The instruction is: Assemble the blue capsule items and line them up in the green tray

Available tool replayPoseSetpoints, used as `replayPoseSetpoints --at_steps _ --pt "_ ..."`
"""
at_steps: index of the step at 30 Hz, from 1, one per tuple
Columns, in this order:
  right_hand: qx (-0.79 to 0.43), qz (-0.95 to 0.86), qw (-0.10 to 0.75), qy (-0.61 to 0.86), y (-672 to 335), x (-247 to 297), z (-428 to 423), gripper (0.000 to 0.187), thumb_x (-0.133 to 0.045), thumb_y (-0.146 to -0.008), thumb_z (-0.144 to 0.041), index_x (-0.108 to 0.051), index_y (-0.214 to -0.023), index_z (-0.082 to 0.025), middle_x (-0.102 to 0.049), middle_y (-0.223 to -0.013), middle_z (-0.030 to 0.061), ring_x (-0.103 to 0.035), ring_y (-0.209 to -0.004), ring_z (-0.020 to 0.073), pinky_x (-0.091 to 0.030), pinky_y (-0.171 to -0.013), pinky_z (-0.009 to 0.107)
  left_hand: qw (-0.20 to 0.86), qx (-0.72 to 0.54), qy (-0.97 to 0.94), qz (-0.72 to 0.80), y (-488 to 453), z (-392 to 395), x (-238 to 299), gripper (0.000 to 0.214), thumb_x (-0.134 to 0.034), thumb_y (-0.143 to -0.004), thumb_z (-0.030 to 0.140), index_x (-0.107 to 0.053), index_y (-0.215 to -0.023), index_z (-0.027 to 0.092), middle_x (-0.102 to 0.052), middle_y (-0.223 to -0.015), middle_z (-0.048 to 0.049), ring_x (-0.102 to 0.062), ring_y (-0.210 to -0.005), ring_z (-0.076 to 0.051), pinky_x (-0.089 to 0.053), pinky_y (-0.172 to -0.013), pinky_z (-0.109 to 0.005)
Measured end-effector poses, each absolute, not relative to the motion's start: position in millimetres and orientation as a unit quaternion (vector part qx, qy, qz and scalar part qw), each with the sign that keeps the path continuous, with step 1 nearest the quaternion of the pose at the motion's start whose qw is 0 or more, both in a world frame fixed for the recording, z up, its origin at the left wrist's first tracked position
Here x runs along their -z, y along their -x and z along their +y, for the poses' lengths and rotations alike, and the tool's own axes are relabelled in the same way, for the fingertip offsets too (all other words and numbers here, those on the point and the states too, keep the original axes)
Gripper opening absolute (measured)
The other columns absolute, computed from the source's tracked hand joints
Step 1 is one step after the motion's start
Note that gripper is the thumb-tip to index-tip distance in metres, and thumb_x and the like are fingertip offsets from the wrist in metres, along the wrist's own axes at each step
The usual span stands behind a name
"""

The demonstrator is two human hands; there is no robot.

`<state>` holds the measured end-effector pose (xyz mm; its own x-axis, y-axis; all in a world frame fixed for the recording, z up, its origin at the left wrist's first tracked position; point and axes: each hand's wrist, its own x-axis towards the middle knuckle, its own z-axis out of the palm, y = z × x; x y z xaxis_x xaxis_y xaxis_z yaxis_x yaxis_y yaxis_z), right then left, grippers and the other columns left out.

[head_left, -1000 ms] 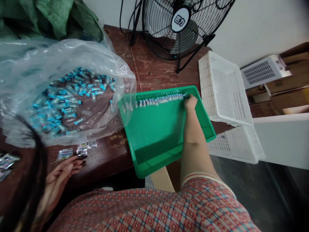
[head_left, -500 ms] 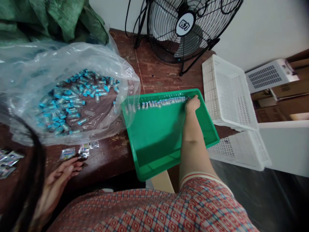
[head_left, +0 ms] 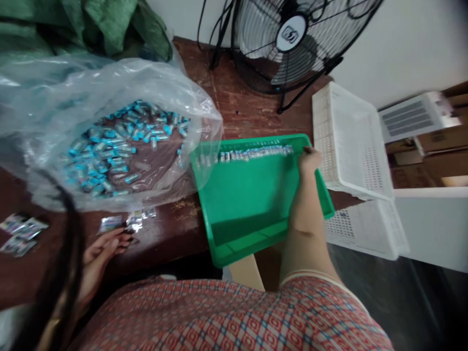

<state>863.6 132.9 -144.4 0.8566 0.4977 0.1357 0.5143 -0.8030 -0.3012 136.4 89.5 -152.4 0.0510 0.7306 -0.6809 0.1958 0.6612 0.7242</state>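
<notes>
My right hand [head_left: 310, 160] is at the far right corner of a green tray [head_left: 252, 195], over its rim. Its fingers are blurred and partly hidden, so I cannot tell whether they grip anything. Along the tray's far wall runs a row of small clear vials [head_left: 256, 153] standing side by side. My left hand [head_left: 107, 247] rests at the table's near edge with fingers loosely stretched, and nothing shows in it. Just beyond its fingertips lie small shiny printed packets [head_left: 135, 220]. A clear plastic bag [head_left: 153, 78] holds many blue-capped vials [head_left: 117, 146] and overlaps the tray's left end.
A black fan [head_left: 292, 44] stands at the back of the brown table [head_left: 234, 117]. White plastic baskets [head_left: 361, 141] sit to the right. More packets [head_left: 22, 234] lie at far left, under a green woven sack [head_left: 106, 24] further back. Dark hair strands cross the lower left.
My right hand has moved from the right end of the vial row outward to the tray's corner rim. The whole view has shifted slightly; my left hand stays near the packets.
</notes>
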Motion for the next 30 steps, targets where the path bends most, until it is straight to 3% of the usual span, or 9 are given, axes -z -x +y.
replayPoseSetpoints --at_steps 4,7,10,12,14,18,22,25,30 --pt "0.001 -0.297 0.196 0.934 -806 132 109 0.045 -0.059 -0.093 -0.009 -0.072 -0.136 -0.006 -0.074 -0.134 0.0282 -0.076 -0.119 0.0297 -0.058 -0.103 0.046 0.526 -0.284 -0.416 0.685 -137 98 142 0.057 -0.083 -0.077 0.058 -0.076 -0.112 0.014 -0.079 -0.09 -0.0034 -0.07 -0.081 -0.018 -0.056 -0.078 -0.03" --pt "-0.032 -0.4 0.326 0.856 -730 125 87 0.042 -0.074 -0.092 -0.045 -0.082 -0.124 -0.019 -0.08 -0.117 0.0255 -0.082 -0.092 0.0296 -0.063 -0.08 0.047 0.373 -0.257 -0.55 0.701 -125 108 139 0.043 -0.064 -0.093 0.049 -0.077 -0.109 0.011 -0.078 -0.1 0.0019 -0.07 -0.102 -0.016 -0.051 -0.09 -0.03" --pt "-0.109 -0.478 0.381 0.784 -633 105 55 0.056 -0.074 -0.083 -0.073 -0.085 -0.117 -0.03 -0.082 -0.108 0.0202 -0.081 -0.085 0.0293 -0.063 -0.078 0.049 0.34 -0.211 -0.615 0.679 -120 112 139 0.044 -0.053 -0.096 0.05 -0.071 -0.089 0.011 -0.075 -0.118 0.0018 -0.066 -0.122 -0.019 -0.049 -0.092 -0.033" --pt "-0.187 -0.496 0.386 0.755 -567 92 35 0.047 -0.075 -0.086 -0.068 -0.084 -0.116 -0.033 -0.083 -0.107 0.0151 -0.08 -0.084 0.0282 -0.064 -0.08 0.05 0.34 -0.202 -0.635 0.664 -124 112 144 0.044 -0.048 -0.1 0.049 -0.064 -0.085 0.011 -0.067 -0.132 -0.0004 -0.059 -0.134 -0.023 -0.046 -0.096 -0.038" --pt "-0.281 -0.499 0.4 0.716 -507 87 23 0.032 -0.076 -0.09 -0.056 -0.083 -0.112 -0.034 -0.083 -0.11 0.0089 -0.078 -0.083 0.0258 -0.064 -0.081 0.05 0.326 -0.204 -0.644 0.662 -127 112 154 0.027 -0.062 -0.098 0.035 -0.061 -0.082 0.014 -0.066 -0.131 -0.0056 -0.058 -0.135 -0.027 -0.045 -0.101 -0.042" --pt "-0.431 -0.499 0.433 0.614 -406 105 31 0.017 -0.073 -0.095 -0.043 -0.081 -0.11 -0.039 -0.081 -0.114 -0.0005 -0.075 -0.089 0.0221 -0.063 -0.088 0.047 0.36 -0.252 -0.622 0.648 -121 113 177 0.018 -0.079 -0.084 0.011 -0.061 -0.083 0.018 -0.07 -0.097 -0.0072 -0.064 -0.099 -0.023 -0.047 -0.094 -0.04" --pt "-0.453 -0.552 0.419 0.561 -325 152 71 0.03 -0.08 -0.089 -0.042 -0.077 -0.118 -0.036 -0.076 -0.122 0.0013 -0.069 -0.097 0.0238 -0.059 -0.094 0.044 0.49 -0.316 -0.567 0.581 -114 113 182 0.024 -0.08 -0.08 0.012 -0.061 -0.095 0.017 -0.066 -0.081 0.0013 -0.058 -0.075 -0.014 -0.044 -0.076 -0.028" --pt "-0.468 -0.566 0.378 0.564 -293 185 98 0.015 -0.075 -0.092 -0.041 -0.075 -0.096 -0.026 -0.075 -0.091 0.0011 -0.063 -0.076 0.0187 -0.055 -0.079 0.036 0.512 -0.331 -0.565 0.556 -113 113 179 0.03 -0.084 -0.073 0.017 -0.064 -0.095 0.017 -0.067 -0.078 0.0029 -0.059 -0.073 -0.013 -0.044 -0.073 -0.027" --pt "-0.454 -0.578 0.334 0.591 -292 196 104 0.028 -0.064 -0.1 -0.045 -0.073 -0.089 -0.021 -0.068 -0.07 -0.0014 -0.058 -0.059 0.0143 -0.046 -0.064 0.029 0.5 -0.322 -0.576 0.561 -107 115 182 0.02 -0.081 -0.078 0.033 -0.069 -0.077 0.017 -0.067 -0.07 0.001 -0.055 -0.066 -0.014 -0.042 -0.067 -0.028"
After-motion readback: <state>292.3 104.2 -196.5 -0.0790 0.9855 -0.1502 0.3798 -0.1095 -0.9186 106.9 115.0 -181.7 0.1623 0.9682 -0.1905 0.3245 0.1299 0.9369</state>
